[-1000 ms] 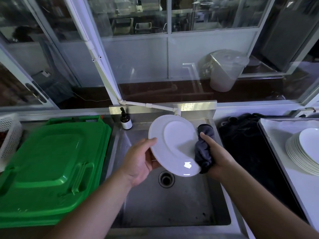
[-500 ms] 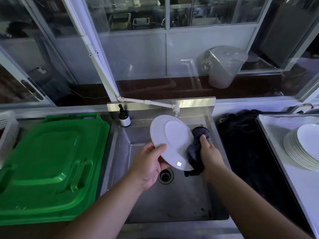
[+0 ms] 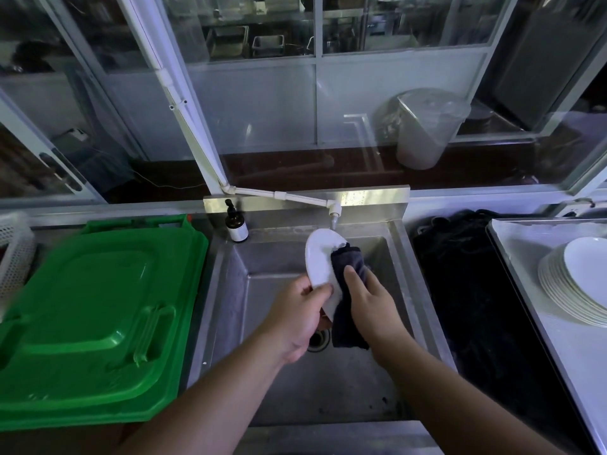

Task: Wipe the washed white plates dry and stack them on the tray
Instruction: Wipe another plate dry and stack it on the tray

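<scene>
I am watching both hands working over the steel sink [image 3: 404, 274]. My left hand [image 3: 297, 318] is gripping the white plate [image 3: 318, 259] by its lower rim, thumb curled over the near face and the other fingers hidden behind it. The plate is standing nearly on edge, tilted, just above and beyond that hand. My right hand [image 3: 369, 300] is pressing a dark cloth [image 3: 345, 290] against the plate's right face, the thumb lying flat on the cloth and the fingers wrapping round its far side, so it is clasping the cloth. The cloth's tail is hanging down between the two wrists, over the drain [image 3: 317, 339].

Just beyond the plate, the white tap [image 3: 334, 213] is pointing down. Beyond and left of the left hand, a dark pump bottle [image 3: 236, 226] is standing on the sink ledge. Well to the left of the left hand, a green lid [image 3: 92, 323] is lying flat. Well to the right of the right hand, a stack of white plates [image 3: 578, 284] is sitting on the tray [image 3: 532, 257], with a black mat [image 3: 466, 290] between the tray and the sink.
</scene>
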A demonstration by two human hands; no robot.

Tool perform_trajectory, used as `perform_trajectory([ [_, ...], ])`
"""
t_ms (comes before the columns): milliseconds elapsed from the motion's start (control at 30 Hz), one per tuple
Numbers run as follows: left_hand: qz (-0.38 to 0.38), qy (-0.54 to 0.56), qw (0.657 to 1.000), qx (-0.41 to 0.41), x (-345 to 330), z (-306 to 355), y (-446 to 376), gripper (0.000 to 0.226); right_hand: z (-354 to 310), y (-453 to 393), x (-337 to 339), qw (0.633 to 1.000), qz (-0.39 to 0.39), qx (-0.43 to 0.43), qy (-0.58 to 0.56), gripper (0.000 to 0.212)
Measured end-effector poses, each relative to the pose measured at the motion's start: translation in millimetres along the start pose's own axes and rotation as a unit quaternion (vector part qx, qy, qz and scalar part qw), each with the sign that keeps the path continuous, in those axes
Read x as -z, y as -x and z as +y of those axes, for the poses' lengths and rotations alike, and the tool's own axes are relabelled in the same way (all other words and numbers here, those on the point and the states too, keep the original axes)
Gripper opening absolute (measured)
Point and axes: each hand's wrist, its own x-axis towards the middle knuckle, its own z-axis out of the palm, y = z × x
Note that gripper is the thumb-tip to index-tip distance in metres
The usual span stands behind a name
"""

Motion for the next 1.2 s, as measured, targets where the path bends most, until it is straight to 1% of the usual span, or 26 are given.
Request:
perform_trajectory([
  [67,-0.012,0.014,1.0,0.016,1.4,0.5,1.1,0.019,-8.6,-1.4,4.6,0.996,-0.03,0.045,0.073,0.046],
  [133,-0.028,0.029,0.999,0.02,4.4,1.2,1.5,0.02,-15.7,-8.6,9.9,0.984,-0.054,0.085,0.145,0.047],
  [200,-0.038,0.037,0.998,0.018,6.4,1.9,1.3,0.023,-23.6,-16.4,15.3,0.974,-0.072,0.107,0.188,0.048],
  [300,-0.044,0.03,0.999,0.013,5.7,0.3,2.3,0.021,-29.5,-31.2,19.1,0.968,-0.081,0.11,0.212,0.038],
  [433,-0.057,0.018,0.998,0.004,1.0,-4.6,8.2,0.017,-32.0,-45.0,20.5,0.974,-0.046,0.079,0.208,0.044],
  [533,-0.065,0.003,0.998,-0.021,-3.5,-7.0,14.7,0.019,-28.7,-47.6,21.7,0.985,-0.007,0.064,0.161,0.04],
  [633,-0.068,-0.003,0.997,-0.041,-5.3,-9.2,18.5,0.021,-26.0,-48.1,18.5,0.993,0.023,0.029,0.113,0.033],
  [733,-0.055,-0.023,0.996,-0.064,-6.9,-12.9,18.0,0.018,-26.3,-50.0,15.3,0.997,0.051,-0.008,0.065,0.045],
  [800,-0.031,-0.089,0.991,-0.098,-5.8,-17.3,14.4,0.014,-27.7,-50.9,11.2,0.996,0.065,-0.058,0.033,0.054],
  [900,-0.014,-0.205,0.97,-0.128,-7.0,-22.2,10.8,0.03,-28.0,-53.3,5.9,0.988,0.064,-0.14,-0.031,0.06],
  [933,-0.009,-0.224,0.966,-0.129,-8.5,-23.1,10.4,0.032,-28.5,-52.0,5.6,0.983,0.057,-0.164,-0.056,0.058],
  [1000,0.001,-0.261,0.957,-0.126,-11.3,-25.4,10.0,0.031,-26.8,-51.1,7.3,0.973,0.045,-0.202,-0.097,0.049],
  [1033,0.004,-0.282,0.951,-0.129,-12.1,-26.8,9.2,0.03,-25.9,-49.4,8.6,0.969,0.04,-0.213,-0.121,0.046],
  [1100,0.007,-0.328,0.934,-0.143,-12.5,-29.5,8.5,0.03,-23.1,-48.3,11.0,0.956,0.034,-0.228,-0.179,0.045],
  [1200,0.017,-0.408,0.896,-0.176,-12.0,-32.1,10.2,0.041,-22.1,-49.2,17.2,0.947,0.011,-0.232,-0.222,0.046],
])
